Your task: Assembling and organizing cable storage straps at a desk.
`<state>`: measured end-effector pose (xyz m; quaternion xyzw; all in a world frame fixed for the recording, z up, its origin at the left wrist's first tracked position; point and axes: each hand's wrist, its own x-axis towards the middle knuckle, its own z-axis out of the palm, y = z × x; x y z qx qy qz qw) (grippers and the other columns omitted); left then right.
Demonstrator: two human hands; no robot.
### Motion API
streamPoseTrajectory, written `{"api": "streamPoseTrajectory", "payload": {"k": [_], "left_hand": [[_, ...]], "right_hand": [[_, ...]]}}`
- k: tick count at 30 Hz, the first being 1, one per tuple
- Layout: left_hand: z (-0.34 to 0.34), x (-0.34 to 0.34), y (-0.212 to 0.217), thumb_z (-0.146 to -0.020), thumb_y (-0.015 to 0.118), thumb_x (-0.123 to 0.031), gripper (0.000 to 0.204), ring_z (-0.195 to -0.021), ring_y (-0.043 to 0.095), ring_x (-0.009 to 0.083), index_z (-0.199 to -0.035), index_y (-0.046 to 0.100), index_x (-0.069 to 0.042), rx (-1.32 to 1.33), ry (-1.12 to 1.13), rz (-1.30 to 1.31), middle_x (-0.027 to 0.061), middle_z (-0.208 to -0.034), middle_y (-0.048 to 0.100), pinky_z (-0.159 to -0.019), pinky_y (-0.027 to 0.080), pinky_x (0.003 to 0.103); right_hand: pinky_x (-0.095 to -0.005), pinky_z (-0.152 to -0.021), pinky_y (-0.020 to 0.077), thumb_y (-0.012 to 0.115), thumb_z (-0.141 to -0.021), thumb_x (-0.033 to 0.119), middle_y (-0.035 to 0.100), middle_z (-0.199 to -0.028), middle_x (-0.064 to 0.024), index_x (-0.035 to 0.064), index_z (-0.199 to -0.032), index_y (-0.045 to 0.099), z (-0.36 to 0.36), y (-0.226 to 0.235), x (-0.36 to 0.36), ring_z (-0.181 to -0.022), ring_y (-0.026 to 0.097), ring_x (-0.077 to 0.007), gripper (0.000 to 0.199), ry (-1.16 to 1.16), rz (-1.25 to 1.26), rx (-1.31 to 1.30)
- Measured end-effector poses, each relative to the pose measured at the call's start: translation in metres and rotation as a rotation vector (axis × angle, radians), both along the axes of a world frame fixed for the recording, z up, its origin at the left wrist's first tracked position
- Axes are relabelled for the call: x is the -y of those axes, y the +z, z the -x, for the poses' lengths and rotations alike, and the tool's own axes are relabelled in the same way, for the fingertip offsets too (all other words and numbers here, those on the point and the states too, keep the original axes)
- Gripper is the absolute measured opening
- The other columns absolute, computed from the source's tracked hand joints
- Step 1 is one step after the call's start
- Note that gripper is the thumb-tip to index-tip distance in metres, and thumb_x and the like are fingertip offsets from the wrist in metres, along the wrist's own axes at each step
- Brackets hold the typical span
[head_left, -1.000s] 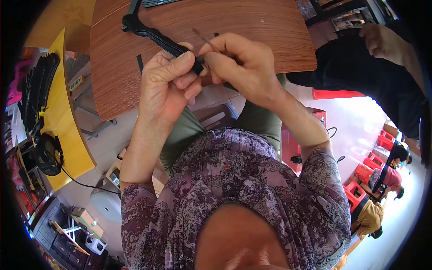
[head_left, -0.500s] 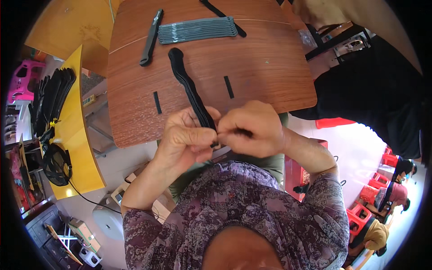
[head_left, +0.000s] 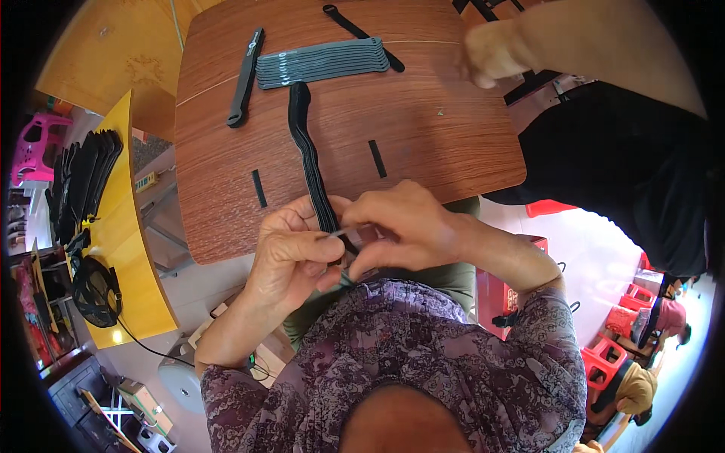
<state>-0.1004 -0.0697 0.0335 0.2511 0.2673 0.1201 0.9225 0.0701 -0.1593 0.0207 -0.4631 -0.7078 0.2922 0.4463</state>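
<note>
A bundle of long black straps with rounded ends [head_left: 305, 147] runs over the table's near edge, its far end beside a fanned row of grey straps. My left hand [head_left: 285, 253] is closed round the near end, thumb on top. At that same end my right hand [head_left: 411, 226] is closed, fingers curled in; what they pinch is hidden. Two short black strips [head_left: 259, 189] lie apart on the wood, on either side of the bundle. Farther off is the row of grey straps [head_left: 325, 62], with a dark grey strap [head_left: 245, 79] left of it and a black strap [head_left: 347, 24] at its right end.
The brown wooden table [head_left: 453, 151] fills the middle. Another person's arm [head_left: 544, 49] reaches over its right side. A yellow board [head_left: 140, 257] stands at left with black pieces [head_left: 87, 174] and a black mesh fan [head_left: 97, 283]. Red stools [head_left: 608, 359] stand at right.
My hands and the near end of the bundle have shifted a little left. My right fingers have spread somewhat at the bundle's end. The other person's hand has come down and left over the table.
</note>
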Motion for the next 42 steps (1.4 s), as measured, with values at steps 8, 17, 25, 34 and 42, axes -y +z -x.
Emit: {"api": "streamPoseTrajectory", "payload": {"k": [8,17,25,34,42], "left_hand": [[0.013,-0.013,-0.009,-0.065,0.059,0.005,0.035,-0.048,0.053,0.0152,-0.100,0.054,0.009,-0.055,-0.035,-0.043,0.0136,-0.069,0.059,-0.034,0.036,0.025],[0.013,-0.012,0.000,-0.063,0.049,0.004,0.026,-0.044,0.040,0.0098,-0.089,0.054,0.004,-0.234,0.048,-0.175,0.0093,-0.063,0.054,-0.035,0.028,0.021],[0.035,-0.016,0.012,-0.074,0.050,0.000,0.019,-0.044,0.031,0.0052,-0.091,0.056,0.005,-0.281,-0.105,-0.264,-0.0009,-0.056,0.040,-0.038,0.022,0.020],[0.121,-0.043,0.034,-0.065,0.054,-0.001,0.029,-0.042,0.041,0.0084,-0.090,0.062,0.010,-0.421,-0.330,-0.377,0.0044,-0.054,0.050,-0.040,0.030,0.022],[0.162,-0.035,0.052,-0.054,0.059,-0.004,0.031,-0.042,0.047,0.0120,-0.080,0.066,0.011,-0.575,-0.181,-0.431,0.0095,-0.053,0.054,-0.042,0.034,0.023]], "right_hand": [[-0.0343,-0.044,0.0384,0.066,-0.071,0.000,0.053,-0.062,-0.0072,0.0023,-0.086,0.055,0.005,-0.002,-0.010,-0.052,0.055,-0.0235,0.019,-0.087,-0.244,0.152],[-0.0331,-0.041,0.0387,0.063,-0.067,-0.003,0.052,-0.060,-0.0077,0.0003,-0.086,0.054,0.022,-0.005,-0.034,-0.048,0.054,-0.0233,0.021,-0.012,-0.399,0.113],[-0.0286,-0.042,0.0398,0.062,-0.071,-0.003,0.054,-0.059,-0.0082,0.0027,-0.077,0.058,0.017,-0.005,-0.042,-0.046,0.053,-0.0185,0.009,-0.137,-0.277,0.034],[-0.0179,-0.045,0.0364,0.060,-0.081,0.001,0.055,-0.062,0.0013,-0.0013,-0.077,0.060,-0.009,-0.009,-0.035,-0.051,0.048,-0.0027,0.005,-0.435,0.265,-0.385],[-0.0173,-0.046,0.0363,0.060,-0.082,0.002,0.056,-0.064,0.0011,-0.0016,-0.078,0.062,-0.026,-0.016,-0.036,-0.051,0.047,-0.0030,0.005,-0.584,0.262,-0.413]]}}
